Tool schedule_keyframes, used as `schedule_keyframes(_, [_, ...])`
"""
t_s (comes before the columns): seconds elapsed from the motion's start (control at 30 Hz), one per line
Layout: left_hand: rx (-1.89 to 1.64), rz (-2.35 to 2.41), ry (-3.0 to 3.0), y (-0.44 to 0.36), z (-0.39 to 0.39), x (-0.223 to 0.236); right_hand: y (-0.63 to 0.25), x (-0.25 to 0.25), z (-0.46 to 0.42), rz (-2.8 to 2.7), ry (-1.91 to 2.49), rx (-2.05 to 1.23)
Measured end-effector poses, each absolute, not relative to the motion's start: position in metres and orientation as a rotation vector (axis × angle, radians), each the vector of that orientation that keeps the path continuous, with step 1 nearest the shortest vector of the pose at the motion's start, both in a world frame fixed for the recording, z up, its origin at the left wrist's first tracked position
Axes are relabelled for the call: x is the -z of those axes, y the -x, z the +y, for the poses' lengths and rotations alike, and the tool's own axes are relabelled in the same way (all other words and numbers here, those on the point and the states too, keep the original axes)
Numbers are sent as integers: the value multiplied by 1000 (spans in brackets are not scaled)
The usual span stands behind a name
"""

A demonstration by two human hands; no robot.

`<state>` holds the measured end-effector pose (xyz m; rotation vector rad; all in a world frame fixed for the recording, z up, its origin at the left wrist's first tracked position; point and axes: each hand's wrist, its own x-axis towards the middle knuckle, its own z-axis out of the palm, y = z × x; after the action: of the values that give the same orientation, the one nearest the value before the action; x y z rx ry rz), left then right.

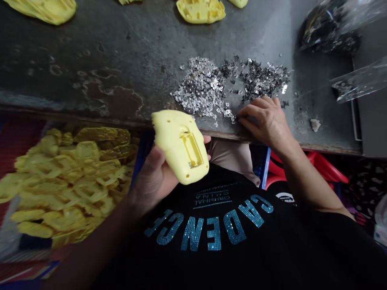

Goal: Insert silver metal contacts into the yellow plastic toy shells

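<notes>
My left hand is closed around a pale yellow plastic shell, held over my lap just below the table's front edge, its recessed slot facing up. My right hand rests on the grey table, fingers pinched together at the near edge of a pile of small shiny metal pieces. What the fingertips hold, if anything, is too small to make out. A darker heap of small metal parts lies just beyond that hand.
A bin of several yellow shells sits low at my left. More yellow shells lie at the table's far edge. Clear plastic bags with dark parts lie at the far right. A red stool stands below the table.
</notes>
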<state>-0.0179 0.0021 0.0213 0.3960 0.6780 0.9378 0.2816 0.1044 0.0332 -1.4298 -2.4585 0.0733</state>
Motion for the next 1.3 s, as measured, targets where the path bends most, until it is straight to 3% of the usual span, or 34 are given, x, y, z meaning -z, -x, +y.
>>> schedule_keyframes(0.1, [-1070, 738, -506, 10, 3, -20, -272, -32, 108, -2531, 1357, -12])
schedule_keyframes(0.4, [-998, 616, -435, -7, 7, -22, -273, -40, 112, -2425, 1333, -135])
schedule_keyframes(0.6, [-946, 505, -405, -12, 2, -19, -247, -73, 66, -1866, 996, -1027])
schedule_keyframes(0.67, [-943, 511, -400, -16, -1, -19, -236, -74, 55, -1821, 914, -1140])
schedule_keyframes(0.9, [-963, 428, -435, -22, -4, -12, -235, -56, 51, -1911, 883, -921])
schedule_keyframes(1.3, [-948, 562, -480, -30, -6, -19, -234, -60, 48, -1979, 899, -859])
